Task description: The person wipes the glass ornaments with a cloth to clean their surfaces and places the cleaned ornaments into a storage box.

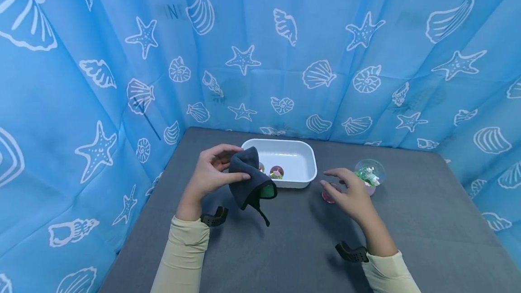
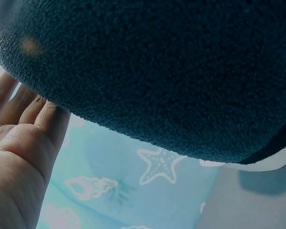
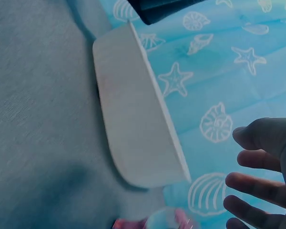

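Note:
My left hand (image 1: 211, 171) holds a dark navy, fuzzy cloth pouch (image 1: 244, 173), thumb across its front. Its black-trimmed mouth tilts down and shows a green lining, and a short black cord dangles below. In the left wrist view the pouch (image 2: 157, 71) fills most of the picture, with my palm at the lower left. My right hand (image 1: 350, 193) hovers with spread, slightly bent fingers, nothing between them. By its fingertips is a small pink object (image 1: 328, 193), partly hidden. A clear globe (image 1: 371, 171) with a green and white figure and pink base stands beyond that hand.
A white rectangular tray (image 1: 301, 159) stands at the back middle of the grey table (image 1: 285, 248). Inside it are small clear globes (image 1: 277, 172) with coloured figures, one partly behind the pouch. A blue shell-print curtain (image 1: 260, 85) hangs along the back and sides.

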Motion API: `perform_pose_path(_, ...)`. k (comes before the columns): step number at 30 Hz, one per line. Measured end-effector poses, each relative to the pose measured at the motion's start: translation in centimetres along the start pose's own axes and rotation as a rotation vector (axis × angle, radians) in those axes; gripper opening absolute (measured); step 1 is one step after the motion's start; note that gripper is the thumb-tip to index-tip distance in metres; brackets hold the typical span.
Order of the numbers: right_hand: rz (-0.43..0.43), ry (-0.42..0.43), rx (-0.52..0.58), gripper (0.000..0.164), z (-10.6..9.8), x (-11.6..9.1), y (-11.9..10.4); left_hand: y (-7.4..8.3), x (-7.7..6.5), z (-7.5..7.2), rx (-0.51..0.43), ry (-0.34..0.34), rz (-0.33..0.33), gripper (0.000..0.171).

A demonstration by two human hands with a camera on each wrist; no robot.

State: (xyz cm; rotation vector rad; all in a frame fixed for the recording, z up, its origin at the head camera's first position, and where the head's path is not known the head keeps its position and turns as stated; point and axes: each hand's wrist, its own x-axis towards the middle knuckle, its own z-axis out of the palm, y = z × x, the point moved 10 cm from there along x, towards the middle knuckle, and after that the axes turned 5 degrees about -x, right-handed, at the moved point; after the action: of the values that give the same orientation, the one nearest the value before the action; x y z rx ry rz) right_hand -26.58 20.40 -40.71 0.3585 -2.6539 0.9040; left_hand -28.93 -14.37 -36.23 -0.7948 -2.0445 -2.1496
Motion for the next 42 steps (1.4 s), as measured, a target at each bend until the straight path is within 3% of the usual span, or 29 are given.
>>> perform_pose_path(14, 0.006, -0.01, 0.024, 0.032, 0.3, -2.0, 2.6, -0.6, 0.3, 1.6, -0.005, -0.052, -0.023, 0.057)
perform_pose_path(23, 0.042, -0.032, 0.003, 0.038, 0.8, -2.4, 3.8, -0.9, 0.2, 2.0, -0.007, -0.055, -0.03, 0.056)
perform_pose_path(32, 0.064, -0.075, 0.092, 0.045, 1.7, -2.5, 5.3, -0.8, 0.5, 3.2, -0.028, -0.097, -0.008, 0.056)
perform_pose_path(42, 0.112, -0.134, 0.089, 0.053, 2.9, -2.6, 7.0, -1.3, 0.5, 3.9, -0.049, -0.114, -0.007, 0.056)
